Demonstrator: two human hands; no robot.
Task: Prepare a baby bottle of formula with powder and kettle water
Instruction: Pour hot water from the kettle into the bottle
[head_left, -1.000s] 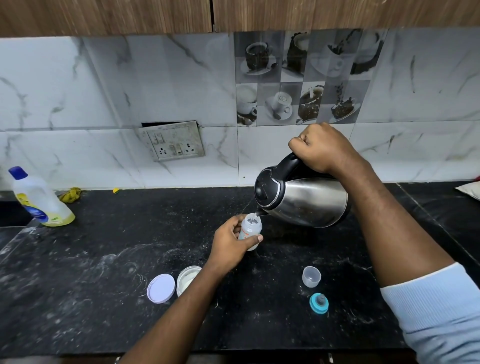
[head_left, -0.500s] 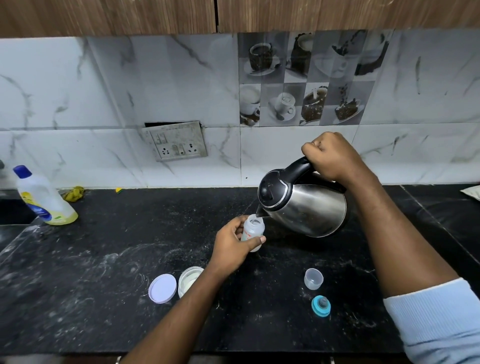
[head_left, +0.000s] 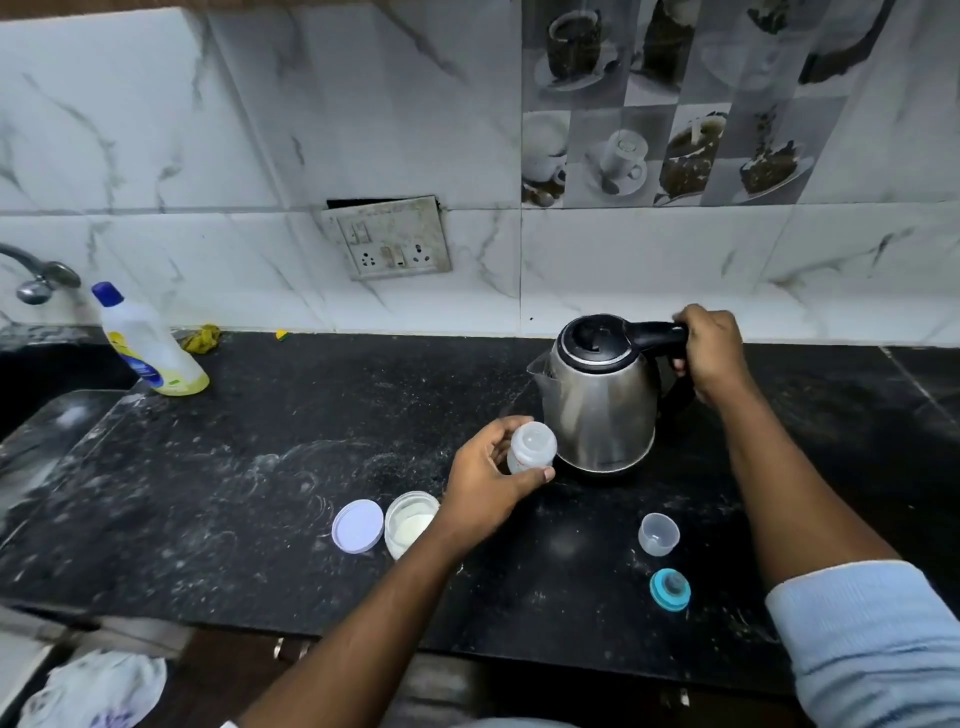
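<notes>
Closest to us, low on the left below the counter edge, lies a crumpled white cloth (head_left: 98, 686). Low on the right is our light blue sleeve (head_left: 872, 639), pushed up the arm.

On the black counter (head_left: 234, 467), near the front on the right, sits a teal bottle ring (head_left: 670, 588). Just behind it stands a small clear cap (head_left: 658, 533), open side up. The two are near each other but do not touch. More to the left, a round pale purple lid (head_left: 358, 526) lies flat. Right beside it is an open powder tub (head_left: 410, 524) with white powder inside. Our left wrist hides part of the tub's rim.

Our left hand (head_left: 488, 483) holds the baby bottle (head_left: 531, 446), with fingers and thumb curled round its lower half. The bottle is upright with its top open, in the middle of the counter, just in front of the kettle (head_left: 597, 400). We cannot tell if the bottle touches the kettle or rests on the counter.

The shiny kettle stands upright on the counter with its black lid closed and its spout to the left. Our right hand (head_left: 709, 351) is wrapped tight round the black handle.

Far back on the left stands a white cleaner bottle (head_left: 148, 343) with a blue cap, and a yellow rag (head_left: 201, 338) lies beside it. A tap (head_left: 36, 275) pokes in at the left edge. On the wall hangs a crooked socket plate (head_left: 389, 239), and higher up are picture tiles (head_left: 665, 119) showing cups.
</notes>
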